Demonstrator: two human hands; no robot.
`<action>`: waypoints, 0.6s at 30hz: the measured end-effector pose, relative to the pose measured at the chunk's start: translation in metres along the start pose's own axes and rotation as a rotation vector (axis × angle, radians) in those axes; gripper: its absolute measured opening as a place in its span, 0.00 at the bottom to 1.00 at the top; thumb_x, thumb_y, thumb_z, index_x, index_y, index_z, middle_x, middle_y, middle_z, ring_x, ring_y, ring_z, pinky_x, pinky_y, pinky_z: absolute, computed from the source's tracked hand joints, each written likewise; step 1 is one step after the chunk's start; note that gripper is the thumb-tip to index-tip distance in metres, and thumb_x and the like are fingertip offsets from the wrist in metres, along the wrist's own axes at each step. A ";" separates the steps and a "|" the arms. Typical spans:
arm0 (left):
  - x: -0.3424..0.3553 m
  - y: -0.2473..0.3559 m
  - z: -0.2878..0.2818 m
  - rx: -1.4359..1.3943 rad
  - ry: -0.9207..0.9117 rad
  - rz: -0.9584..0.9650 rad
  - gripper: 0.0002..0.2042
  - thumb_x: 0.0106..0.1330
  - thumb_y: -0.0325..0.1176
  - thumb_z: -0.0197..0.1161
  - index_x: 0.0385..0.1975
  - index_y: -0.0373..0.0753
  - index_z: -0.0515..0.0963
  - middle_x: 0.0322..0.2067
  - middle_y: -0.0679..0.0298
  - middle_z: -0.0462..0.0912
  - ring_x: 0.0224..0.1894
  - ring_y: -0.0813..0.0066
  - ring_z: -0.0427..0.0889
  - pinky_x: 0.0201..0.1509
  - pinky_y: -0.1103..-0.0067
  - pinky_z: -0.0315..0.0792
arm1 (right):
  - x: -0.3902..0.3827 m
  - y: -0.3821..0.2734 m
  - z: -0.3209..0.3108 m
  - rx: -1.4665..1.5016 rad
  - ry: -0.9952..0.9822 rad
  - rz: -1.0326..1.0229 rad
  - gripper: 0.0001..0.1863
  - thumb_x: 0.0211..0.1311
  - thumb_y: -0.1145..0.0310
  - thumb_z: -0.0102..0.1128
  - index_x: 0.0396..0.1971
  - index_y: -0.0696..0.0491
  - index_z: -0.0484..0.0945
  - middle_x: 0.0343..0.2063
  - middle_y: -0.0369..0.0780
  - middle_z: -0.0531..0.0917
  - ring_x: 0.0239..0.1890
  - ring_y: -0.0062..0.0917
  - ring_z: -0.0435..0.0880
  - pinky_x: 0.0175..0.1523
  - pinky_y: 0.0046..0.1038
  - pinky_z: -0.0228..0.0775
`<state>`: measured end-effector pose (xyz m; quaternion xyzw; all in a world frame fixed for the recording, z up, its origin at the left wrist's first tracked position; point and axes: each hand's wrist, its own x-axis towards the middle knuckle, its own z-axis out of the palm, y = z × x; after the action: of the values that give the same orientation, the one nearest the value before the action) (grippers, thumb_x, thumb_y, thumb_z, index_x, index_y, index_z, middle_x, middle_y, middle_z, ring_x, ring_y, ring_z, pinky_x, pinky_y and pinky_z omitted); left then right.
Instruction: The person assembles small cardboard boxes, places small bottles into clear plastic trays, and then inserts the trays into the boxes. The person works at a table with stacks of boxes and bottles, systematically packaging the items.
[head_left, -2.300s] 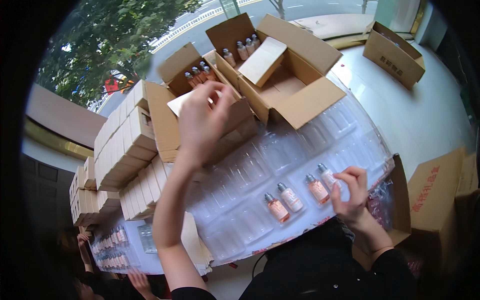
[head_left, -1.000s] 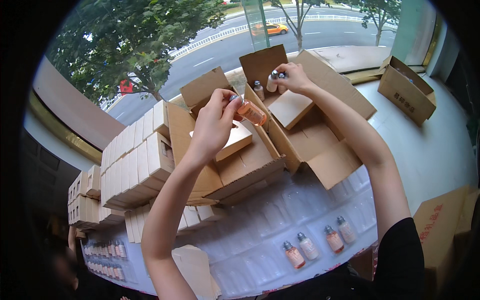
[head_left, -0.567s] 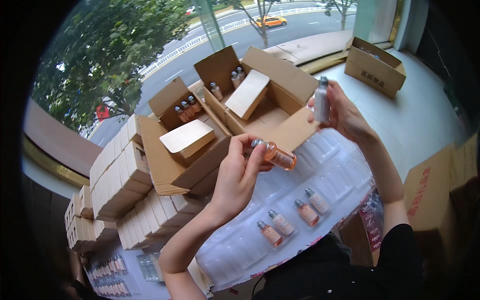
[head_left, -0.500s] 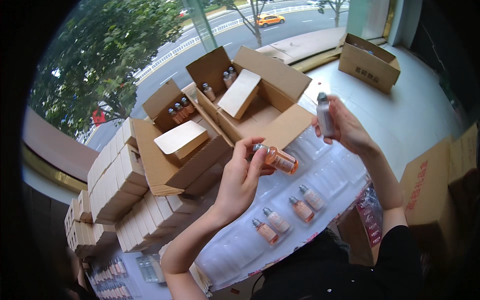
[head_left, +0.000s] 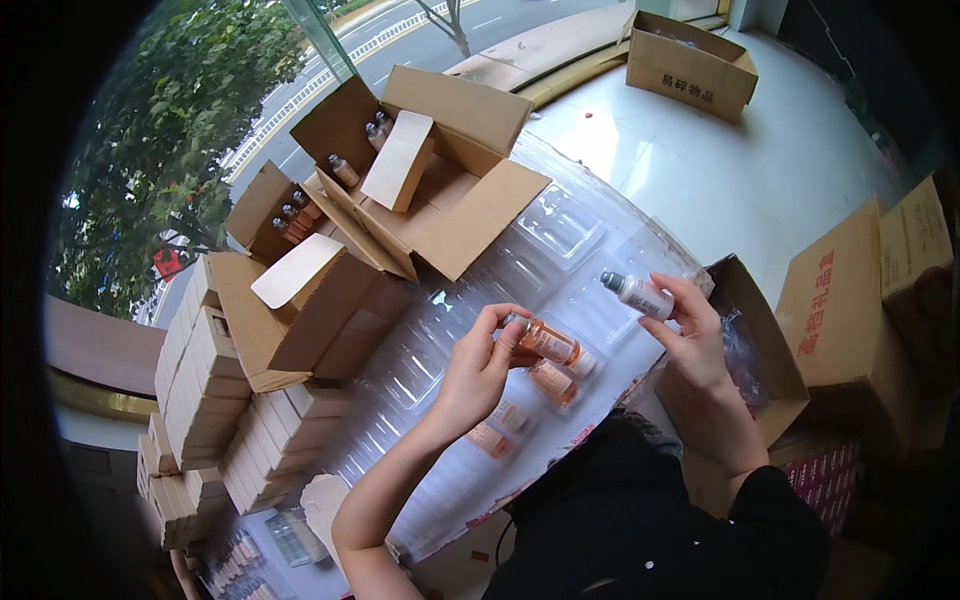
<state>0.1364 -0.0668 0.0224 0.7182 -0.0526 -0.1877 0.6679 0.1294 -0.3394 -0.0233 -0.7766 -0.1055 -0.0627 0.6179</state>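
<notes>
My left hand [head_left: 480, 365] grips a small bottle of orange liquid [head_left: 552, 342] by its silver cap end, tilted above the clear plastic trays [head_left: 420, 330]. In my right hand [head_left: 695, 335] is a pale white bottle [head_left: 643, 295], pinched near its base and lying almost sideways, its grey cap pointing left. Under the left-hand bottle, another orange bottle [head_left: 552, 384] sits in a tray beside a pale one that is partly covered. Closer to me, an orange bottle [head_left: 488, 440] and a pale bottle [head_left: 510, 412] lie side by side in a tray.
Two open cardboard boxes [head_left: 345, 325] with bottles and pale cartons inside stand at the table's far left. Stacked cream cartons [head_left: 200, 390] rise at left, near more bottles [head_left: 240, 565]. On the right are a cardboard box [head_left: 835, 310] and an open one [head_left: 785, 395].
The view has swung, shifting the surroundings left. My right hand has come down over the trays, tipping its bottle from upright to sideways. My left hand now holds its bottle over the tray bottles.
</notes>
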 end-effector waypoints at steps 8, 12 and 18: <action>0.011 -0.002 0.007 -0.010 0.008 -0.025 0.13 0.75 0.36 0.42 0.50 0.35 0.65 0.40 0.60 0.77 0.42 0.71 0.81 0.47 0.76 0.77 | -0.004 0.016 0.008 -0.151 0.196 -0.284 0.19 0.46 0.84 0.66 0.41 0.56 0.78 0.44 0.43 0.81 0.41 0.25 0.81 0.42 0.21 0.73; 0.016 -0.003 0.013 -0.027 0.022 -0.017 0.13 0.74 0.36 0.44 0.49 0.34 0.66 0.39 0.59 0.78 0.39 0.72 0.82 0.45 0.76 0.78 | -0.002 0.015 0.016 0.138 0.212 -0.144 0.18 0.50 0.83 0.65 0.44 0.56 0.78 0.39 0.41 0.80 0.37 0.19 0.81 0.40 0.19 0.74; 0.030 -0.005 0.018 -0.042 0.005 -0.040 0.13 0.74 0.37 0.43 0.49 0.34 0.66 0.40 0.61 0.76 0.41 0.72 0.81 0.47 0.77 0.78 | 0.003 0.012 0.017 0.152 0.239 0.171 0.15 0.64 0.73 0.56 0.50 0.59 0.74 0.28 0.33 0.75 0.25 0.12 0.74 0.30 0.14 0.66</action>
<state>0.1570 -0.0930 0.0111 0.7053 -0.0326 -0.2005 0.6792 0.1343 -0.3257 -0.0382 -0.7207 0.0308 -0.0938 0.6862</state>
